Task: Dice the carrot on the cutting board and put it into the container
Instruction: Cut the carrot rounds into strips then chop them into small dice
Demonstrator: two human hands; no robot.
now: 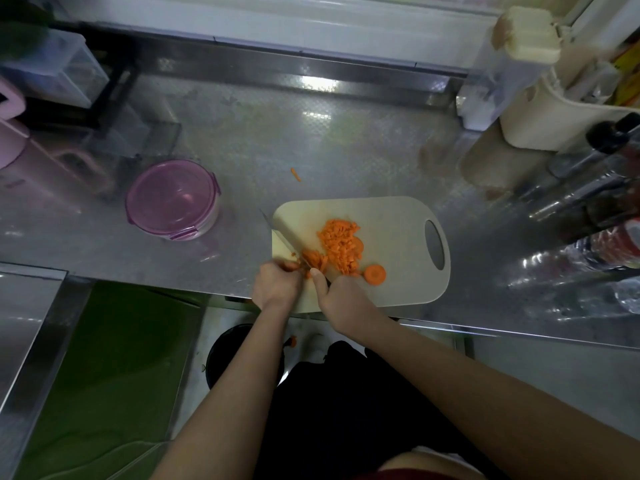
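Observation:
A cream cutting board (391,216) lies on the steel counter with a heap of diced carrot (339,242) in its middle. A round carrot slice (375,274) sits near the board's front edge. My left hand (277,285) presses down a small stack of carrot slices (314,259) at the board's left front. My right hand (341,299) grips a knife (282,235) whose blade slants up-left across those slices. The round glass container (173,199) with its pink lid on stands to the left of the board.
One carrot scrap (295,174) lies on the counter behind the board. Bottles (595,188) and a cream utensil holder (554,116) crowd the right side. Clear boxes and pink items stand at the far left. A black bin (235,355) sits below the counter edge.

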